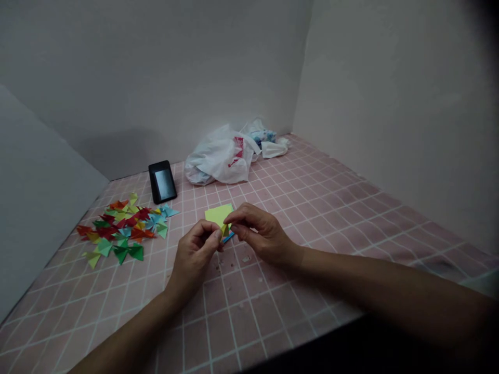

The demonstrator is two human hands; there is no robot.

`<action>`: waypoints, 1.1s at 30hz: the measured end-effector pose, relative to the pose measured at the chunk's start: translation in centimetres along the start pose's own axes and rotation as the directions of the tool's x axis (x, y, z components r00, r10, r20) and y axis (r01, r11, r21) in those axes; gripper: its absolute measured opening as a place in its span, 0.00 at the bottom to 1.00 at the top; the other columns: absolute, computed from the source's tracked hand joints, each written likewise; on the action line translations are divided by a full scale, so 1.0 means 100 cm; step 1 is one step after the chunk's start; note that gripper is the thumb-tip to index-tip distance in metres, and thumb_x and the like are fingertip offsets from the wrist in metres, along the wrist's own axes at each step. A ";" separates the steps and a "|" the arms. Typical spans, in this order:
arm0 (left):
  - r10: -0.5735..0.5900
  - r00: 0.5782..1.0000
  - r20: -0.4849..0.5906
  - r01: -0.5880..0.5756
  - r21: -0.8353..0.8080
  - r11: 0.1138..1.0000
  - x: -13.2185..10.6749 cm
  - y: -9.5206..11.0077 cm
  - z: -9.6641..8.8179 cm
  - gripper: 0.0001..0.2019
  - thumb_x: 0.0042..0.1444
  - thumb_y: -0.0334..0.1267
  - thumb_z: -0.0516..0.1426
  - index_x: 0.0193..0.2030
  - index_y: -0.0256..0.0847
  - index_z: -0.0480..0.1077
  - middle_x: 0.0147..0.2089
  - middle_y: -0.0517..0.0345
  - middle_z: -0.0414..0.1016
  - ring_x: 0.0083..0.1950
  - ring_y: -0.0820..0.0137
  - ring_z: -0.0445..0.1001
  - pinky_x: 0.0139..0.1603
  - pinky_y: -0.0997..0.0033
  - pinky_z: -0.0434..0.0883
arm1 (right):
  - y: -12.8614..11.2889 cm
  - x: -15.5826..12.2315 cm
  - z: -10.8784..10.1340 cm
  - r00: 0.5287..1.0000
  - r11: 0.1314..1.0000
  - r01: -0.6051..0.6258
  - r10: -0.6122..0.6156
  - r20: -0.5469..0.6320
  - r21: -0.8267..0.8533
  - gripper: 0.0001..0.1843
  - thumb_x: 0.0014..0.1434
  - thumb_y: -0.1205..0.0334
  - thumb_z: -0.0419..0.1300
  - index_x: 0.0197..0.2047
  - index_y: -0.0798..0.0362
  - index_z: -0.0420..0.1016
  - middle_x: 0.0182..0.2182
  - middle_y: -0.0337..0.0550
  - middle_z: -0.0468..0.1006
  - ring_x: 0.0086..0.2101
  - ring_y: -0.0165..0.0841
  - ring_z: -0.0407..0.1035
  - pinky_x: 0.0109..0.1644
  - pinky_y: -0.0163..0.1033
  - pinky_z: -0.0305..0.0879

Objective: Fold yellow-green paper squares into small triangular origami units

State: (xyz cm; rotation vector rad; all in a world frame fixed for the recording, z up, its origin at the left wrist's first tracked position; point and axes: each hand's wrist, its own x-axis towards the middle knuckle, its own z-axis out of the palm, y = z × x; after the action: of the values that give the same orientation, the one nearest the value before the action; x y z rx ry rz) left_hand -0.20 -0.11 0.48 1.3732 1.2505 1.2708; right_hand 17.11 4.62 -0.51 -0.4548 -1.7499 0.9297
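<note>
A square of yellow-green paper [217, 215] stands up between my hands, with a folded darker yellow corner [225, 229] near my fingertips. My left hand [193, 257] and my right hand [259, 234] both pinch the paper with thumb and fingers. A sliver of blue paper [228, 237] shows just under my right fingers, partly hidden. To the left of my hands lies a loose pile of folded paper triangles [121, 229] in red, green, yellow, orange and light blue.
The work surface is a pink tiled top [268, 306] with white grout lines, bounded by white walls [393, 93] at the back and sides. A black phone [162, 182] lies at the back left, and a white plastic bag [220, 156] sits behind it to the right.
</note>
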 end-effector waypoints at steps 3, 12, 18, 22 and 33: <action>-0.028 1.000 -0.009 0.028 -0.014 1.000 -0.001 -0.001 0.000 0.06 0.59 0.40 0.60 0.35 0.40 0.71 0.27 0.63 0.72 0.29 0.72 0.70 0.35 0.71 0.67 | 0.000 0.000 -0.001 1.000 0.999 0.029 -0.029 -0.002 -0.039 0.09 0.65 0.73 0.58 0.44 0.51 0.77 0.35 0.40 0.74 0.34 0.28 0.69 0.37 0.36 0.67; -0.082 0.997 -0.015 0.081 -0.066 0.995 0.000 -0.005 0.000 0.08 0.60 0.42 0.60 0.34 0.40 0.71 0.27 0.62 0.73 0.30 0.72 0.70 0.36 0.70 0.68 | 0.002 0.000 -0.002 0.993 0.986 0.115 -0.119 -0.027 -0.118 0.11 0.65 0.73 0.59 0.46 0.49 0.79 0.33 0.39 0.73 0.36 0.30 0.70 0.41 0.38 0.69; -0.107 0.994 -0.021 0.104 -0.102 0.989 -0.001 -0.007 -0.001 0.08 0.60 0.42 0.60 0.34 0.39 0.71 0.26 0.62 0.74 0.29 0.73 0.70 0.36 0.71 0.68 | 0.002 0.000 -0.003 0.985 0.971 0.172 -0.175 -0.002 -0.165 0.13 0.65 0.73 0.59 0.48 0.50 0.79 0.36 0.42 0.75 0.38 0.30 0.71 0.42 0.38 0.71; -0.123 0.992 -0.025 0.119 -0.138 0.983 -0.001 -0.008 0.001 0.08 0.60 0.41 0.60 0.34 0.39 0.71 0.26 0.62 0.73 0.29 0.73 0.70 0.35 0.72 0.68 | 0.003 -0.001 -0.003 0.980 0.962 0.194 -0.196 0.004 -0.195 0.14 0.66 0.72 0.58 0.49 0.48 0.79 0.39 0.43 0.74 0.40 0.31 0.72 0.43 0.38 0.72; -0.078 0.997 0.006 0.078 -0.102 0.992 0.000 -0.006 0.002 0.07 0.60 0.41 0.60 0.35 0.40 0.71 0.28 0.63 0.73 0.30 0.73 0.71 0.36 0.72 0.68 | 0.000 0.000 -0.003 0.989 0.958 0.146 -0.150 0.002 -0.248 0.08 0.64 0.72 0.60 0.42 0.51 0.76 0.37 0.42 0.74 0.39 0.32 0.71 0.42 0.39 0.69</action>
State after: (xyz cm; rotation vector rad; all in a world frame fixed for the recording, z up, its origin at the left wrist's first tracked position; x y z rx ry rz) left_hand -0.12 -0.07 -0.14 1.2411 1.2092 1.2611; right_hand 17.36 4.79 -0.47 -0.4822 -1.8658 0.6024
